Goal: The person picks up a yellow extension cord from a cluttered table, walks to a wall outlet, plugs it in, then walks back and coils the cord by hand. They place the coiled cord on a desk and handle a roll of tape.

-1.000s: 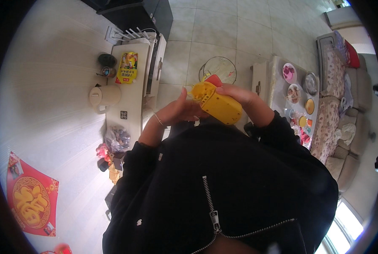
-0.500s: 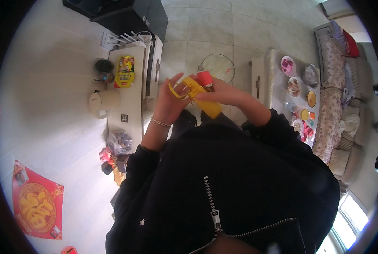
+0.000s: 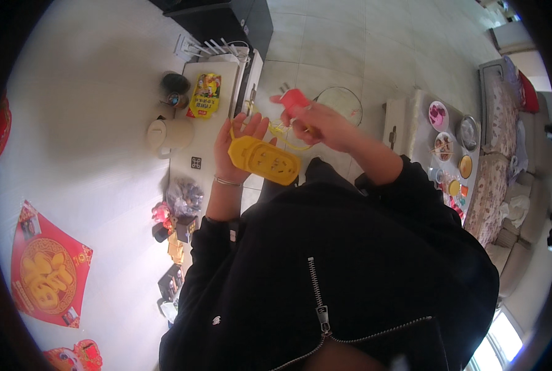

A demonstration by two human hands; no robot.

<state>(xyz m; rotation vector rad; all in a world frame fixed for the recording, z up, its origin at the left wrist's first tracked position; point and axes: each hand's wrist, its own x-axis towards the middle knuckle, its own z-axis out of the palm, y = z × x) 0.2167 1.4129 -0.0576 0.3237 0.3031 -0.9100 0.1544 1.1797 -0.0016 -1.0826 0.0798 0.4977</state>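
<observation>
A yellow power strip (image 3: 265,161) lies across the palm of my left hand (image 3: 226,154), socket face up. The fingers of that hand are stretched out beyond the strip, and part of the palm is hidden under it. In my right hand (image 3: 325,125) is a red plug (image 3: 295,102), fingers curled round it, its metal prongs pointing away from me. A thin yellow cord (image 3: 297,147) hangs in a loop between the two hands. Both hands are in front of my body, above the floor, with the plug farther out than the strip.
At left, a white cabinet (image 3: 211,170) bears a cream kettle (image 3: 164,136), a yellow pouch (image 3: 206,96) and a router (image 3: 223,49). A round, thin-rimmed object (image 3: 339,89) is low beyond my hands. At right stands a table with bowls (image 3: 438,115), beside a sofa (image 3: 492,161).
The right hand has drawn the red plug away from the yellow power strip, up and slightly right. The strip has turned socket face up on the left palm, and the cord now shows between them.
</observation>
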